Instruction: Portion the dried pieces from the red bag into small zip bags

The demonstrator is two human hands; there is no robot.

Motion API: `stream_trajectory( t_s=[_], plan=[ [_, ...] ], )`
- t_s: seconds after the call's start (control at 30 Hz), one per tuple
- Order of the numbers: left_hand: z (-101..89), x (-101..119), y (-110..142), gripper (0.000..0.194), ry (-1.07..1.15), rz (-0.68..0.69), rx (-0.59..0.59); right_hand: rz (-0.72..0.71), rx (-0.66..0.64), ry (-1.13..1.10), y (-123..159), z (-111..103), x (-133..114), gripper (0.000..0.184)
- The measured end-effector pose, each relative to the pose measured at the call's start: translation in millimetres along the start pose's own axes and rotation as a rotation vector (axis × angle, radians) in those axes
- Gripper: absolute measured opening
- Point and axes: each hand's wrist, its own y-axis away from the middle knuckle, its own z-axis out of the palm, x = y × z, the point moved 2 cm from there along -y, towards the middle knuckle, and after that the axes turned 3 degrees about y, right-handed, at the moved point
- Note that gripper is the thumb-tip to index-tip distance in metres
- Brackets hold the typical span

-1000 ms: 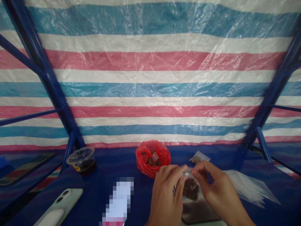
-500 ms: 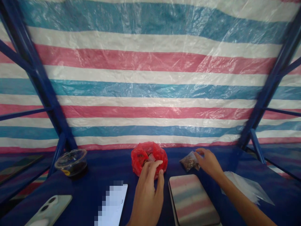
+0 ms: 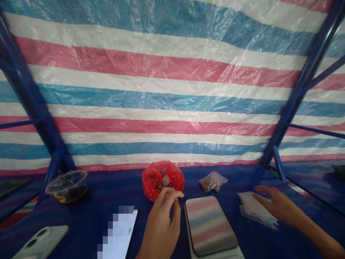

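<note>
My left hand [image 3: 161,223] reaches toward a red plastic bag [image 3: 161,178] of brown bits, fingers loosely curled with the tips just at its front edge, holding nothing. My right hand [image 3: 277,205] lies flat with fingers spread on a stack of clear small zip bags [image 3: 254,212] at the right. Filled small zip bags of brown bits [image 3: 211,181] lie on the blue surface between the red bag and the stack. A small scale with a shiny flat top [image 3: 208,225] stands between my two hands.
A clear lidded cup with dark contents [image 3: 67,187] stands at the left. A phone [image 3: 40,242] lies at the near left, and a white sheet or screen [image 3: 118,235] beside it. Blue metal frame posts [image 3: 291,104] rise on both sides before a striped tarp.
Both hands held a filled zip bag over the scale; my right hand set it down behind the scale, then moved right onto the empty bags. My left hand went to the red bag.
</note>
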Motion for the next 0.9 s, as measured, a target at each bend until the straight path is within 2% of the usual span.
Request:
stream_trajectory(
  t_s=[0.1, 0.2, 0.37, 0.53, 0.6, 0.63, 0.7, 0.73, 0.83, 0.9],
  plan=[
    [0.0, -1.9, 2.2, 0.027, -0.005, 0.002, -0.011, -0.006, -0.012, 0.060, 9.5, 10.8, 13.8, 0.048],
    [-0.1, -2.5, 4.1, 0.029, -0.009, -0.007, -0.034, 0.021, -0.023, 0.076, 15.7, 13.0, 16.5, 0.044],
    [-0.3, -1.3, 6.6, 0.030, -0.026, -0.007, -0.053, 0.192, -0.029, 0.091, 20.7, -4.8, -12.1, 0.041],
    [7.0, 3.2, 9.7, 0.029, -0.032, 0.023, -0.099, 0.195, 0.167, -0.007, 28.9, -25.0, -71.6, 0.047],
    [13.3, 6.5, 13.2, 0.031, -0.017, 0.055, -0.121, 0.116, 0.227, -0.171, 38.0, -25.9, -101.1, 0.044],
    [17.0, 8.4, 15.6, 0.030, -0.012, 0.078, -0.129, 0.061, 0.217, -0.276, 44.4, -24.5, -117.5, 0.042],
    [24.5, 12.6, 21.4, 0.025, -0.020, 0.152, -0.133, -0.082, 0.143, -0.490, 60.9, -19.8, -153.7, 0.039],
    [27.6, 14.6, 24.3, 0.028, -0.035, 0.196, -0.110, -0.157, 0.092, -0.584, 70.6, -17.1, -172.5, 0.037],
    [34.4, 18.4, 31.1, 0.079, -0.072, 0.280, -0.069, -0.260, -0.136, -0.829, 99.3, -6.9, -222.3, 0.034],
    [36.8, 18.1, 32.8, 0.090, -0.061, 0.262, -0.137, -0.263, -0.289, -0.971, 113.6, 0.9, -244.8, 0.038]
  ],
)
